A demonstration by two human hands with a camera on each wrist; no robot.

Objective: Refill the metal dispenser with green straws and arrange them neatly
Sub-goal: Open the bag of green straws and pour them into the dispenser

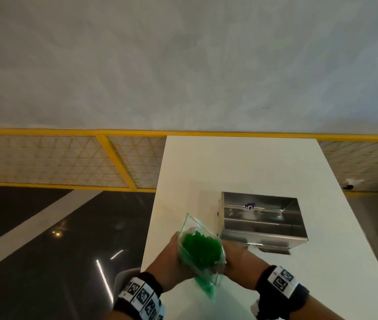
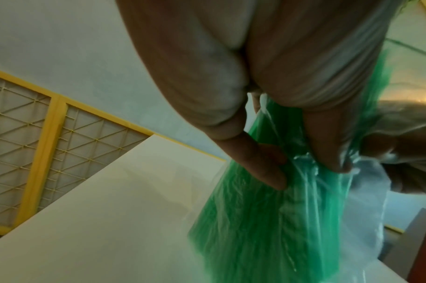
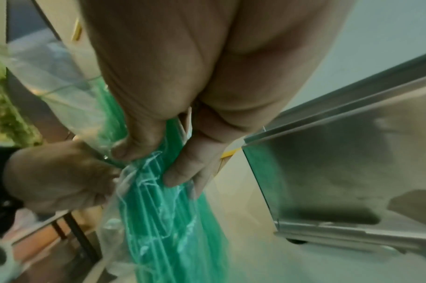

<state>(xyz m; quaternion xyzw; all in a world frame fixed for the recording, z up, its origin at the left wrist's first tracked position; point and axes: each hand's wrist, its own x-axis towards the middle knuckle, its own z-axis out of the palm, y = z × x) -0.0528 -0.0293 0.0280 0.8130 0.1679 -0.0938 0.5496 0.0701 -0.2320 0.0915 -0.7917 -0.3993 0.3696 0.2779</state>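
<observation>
A clear plastic bag [image 1: 196,229] full of green straws [image 1: 200,249] stands upright over the white table's near left corner. My left hand [image 1: 168,262] grips the bag from the left and my right hand [image 1: 236,266] grips it from the right. In the left wrist view my fingers [image 2: 265,164] curl round the straws [image 2: 267,220] through the plastic. The right wrist view shows my thumb and fingers [image 3: 190,159] pinching the bag [image 3: 158,210]. The open metal dispenser [image 1: 262,218] sits just behind and to the right, its inside showing no straws.
The white table [image 1: 252,162] runs back to a yellow-framed lattice barrier [image 1: 68,162] below a grey wall. Dark glossy floor [image 1: 45,239] lies to the left of the table. The dispenser's steel side [image 3: 340,172] is close to my right hand.
</observation>
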